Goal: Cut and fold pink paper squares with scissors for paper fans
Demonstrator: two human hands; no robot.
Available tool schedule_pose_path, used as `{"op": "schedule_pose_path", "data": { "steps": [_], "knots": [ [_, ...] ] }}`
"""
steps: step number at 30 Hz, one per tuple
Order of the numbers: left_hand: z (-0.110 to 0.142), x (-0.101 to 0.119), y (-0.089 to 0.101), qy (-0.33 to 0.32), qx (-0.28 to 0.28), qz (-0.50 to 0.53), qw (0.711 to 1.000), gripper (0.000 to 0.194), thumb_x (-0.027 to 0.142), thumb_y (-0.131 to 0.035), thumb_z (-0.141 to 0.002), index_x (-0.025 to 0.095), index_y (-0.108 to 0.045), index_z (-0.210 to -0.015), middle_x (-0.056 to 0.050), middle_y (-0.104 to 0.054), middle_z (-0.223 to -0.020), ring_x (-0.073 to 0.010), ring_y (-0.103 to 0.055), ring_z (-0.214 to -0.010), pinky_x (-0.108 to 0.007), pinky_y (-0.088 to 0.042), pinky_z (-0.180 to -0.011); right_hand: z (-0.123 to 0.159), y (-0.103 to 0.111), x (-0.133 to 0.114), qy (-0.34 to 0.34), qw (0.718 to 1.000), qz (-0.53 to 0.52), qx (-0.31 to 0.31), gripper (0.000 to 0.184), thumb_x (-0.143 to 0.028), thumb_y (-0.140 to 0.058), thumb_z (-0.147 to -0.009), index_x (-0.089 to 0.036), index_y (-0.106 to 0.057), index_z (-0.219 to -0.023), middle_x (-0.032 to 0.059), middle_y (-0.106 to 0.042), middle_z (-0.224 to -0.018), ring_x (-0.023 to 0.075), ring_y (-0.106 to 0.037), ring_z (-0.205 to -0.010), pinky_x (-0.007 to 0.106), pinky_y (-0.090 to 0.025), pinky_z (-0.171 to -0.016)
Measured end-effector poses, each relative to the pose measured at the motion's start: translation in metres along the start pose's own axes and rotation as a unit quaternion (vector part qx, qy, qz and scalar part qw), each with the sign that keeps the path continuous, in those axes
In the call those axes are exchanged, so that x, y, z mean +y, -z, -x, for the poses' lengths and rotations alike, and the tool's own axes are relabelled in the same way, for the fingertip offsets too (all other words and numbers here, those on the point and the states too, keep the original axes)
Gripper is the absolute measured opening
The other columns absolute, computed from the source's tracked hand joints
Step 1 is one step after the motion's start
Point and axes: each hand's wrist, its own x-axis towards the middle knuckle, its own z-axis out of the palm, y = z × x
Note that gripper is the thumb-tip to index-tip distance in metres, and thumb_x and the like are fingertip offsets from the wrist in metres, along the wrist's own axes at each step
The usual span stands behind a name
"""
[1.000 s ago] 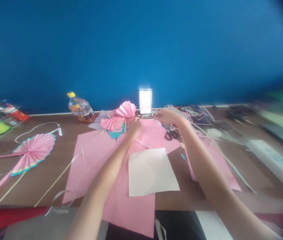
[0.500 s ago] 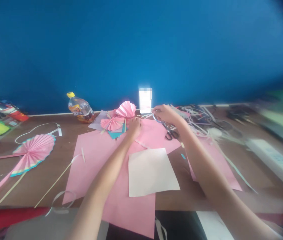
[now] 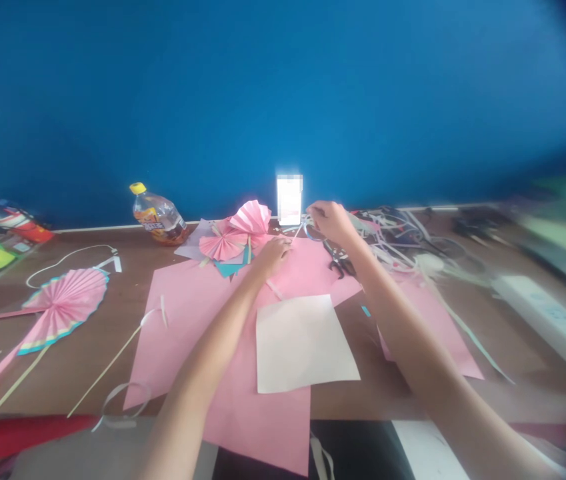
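Over the pink paper (image 3: 307,257), my left hand (image 3: 277,253) is closed, and a thin pale strip (image 3: 298,231) slants up from its fingertips. My right hand (image 3: 331,220) is raised beside the phone (image 3: 290,201), thumb and fingers pinched together near the strip's upper end; what lies between them is too small to tell. Dark-handled scissors (image 3: 340,263) lie under the right wrist. Left of my left hand are folded pink paper fans (image 3: 250,221) on teal and lilac paper. A whitish sheet (image 3: 305,343) lies nearer, between my forearms.
A tilted bottle (image 3: 159,217) with a yellow cap stands at the back left. A larger pleated pink fan (image 3: 65,307) lies at left. Tangled paper strips (image 3: 393,233) are heaped at right, near a white power strip (image 3: 553,323). A blue wall (image 3: 283,87) closes the back.
My right hand has risen slightly, and the pale strip now slants upward more steeply. My left hand has shifted a little right and down. The view has moved slightly.
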Motion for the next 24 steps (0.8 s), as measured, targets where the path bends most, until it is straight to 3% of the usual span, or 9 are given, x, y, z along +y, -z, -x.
{"op": "schedule_pose_path", "data": {
  "steps": [6,15,19,24],
  "knots": [
    [0.001,0.001,0.000,0.000,-0.020,0.002,1.000,0.035,0.008,-0.043,-0.083,0.021,-0.069,-0.103,-0.007,-0.065,-0.112,-0.0212,-0.056,-0.107,-0.037,-0.042,-0.100,-0.001,0.001,0.004,-0.020,0.999,0.020,0.021,0.032,-0.029,-0.040,-0.088,-0.017,-0.069,-0.091,0.0062,-0.067,-0.073,0.0184,-0.055,-0.069,0.024,-0.036,-0.064],
    [0.006,0.000,-0.003,-0.017,0.019,0.033,0.999,0.034,0.006,-0.044,-0.083,0.019,-0.061,-0.108,-0.008,-0.062,-0.113,-0.0202,-0.052,-0.112,-0.035,-0.039,-0.102,-0.001,0.004,0.003,-0.049,0.998,0.022,0.036,0.034,-0.029,-0.038,-0.090,-0.015,-0.068,-0.096,0.0074,-0.067,-0.073,0.0197,-0.056,-0.071,0.026,-0.038,-0.067],
    [0.007,-0.004,-0.003,0.037,0.047,0.127,0.990,0.033,0.011,-0.046,-0.083,0.019,-0.054,-0.115,-0.008,-0.063,-0.109,-0.0178,-0.058,-0.104,-0.032,-0.045,-0.093,-0.002,0.008,0.003,-0.035,0.998,0.014,0.042,0.033,-0.029,-0.039,-0.089,-0.015,-0.068,-0.094,0.0054,-0.065,-0.067,0.0180,-0.055,-0.065,0.025,-0.036,-0.065],
    [0.002,-0.015,-0.003,0.119,0.077,0.212,0.967,0.041,0.013,-0.046,-0.085,0.020,-0.049,-0.125,-0.007,-0.066,-0.106,-0.0165,-0.062,-0.097,-0.031,-0.046,-0.089,0.000,0.022,-0.013,0.004,1.000,0.008,-0.012,0.034,-0.032,-0.040,-0.089,-0.014,-0.069,-0.092,0.0048,-0.063,-0.064,0.0174,-0.053,-0.064,0.025,-0.035,-0.063]
  ]
}}
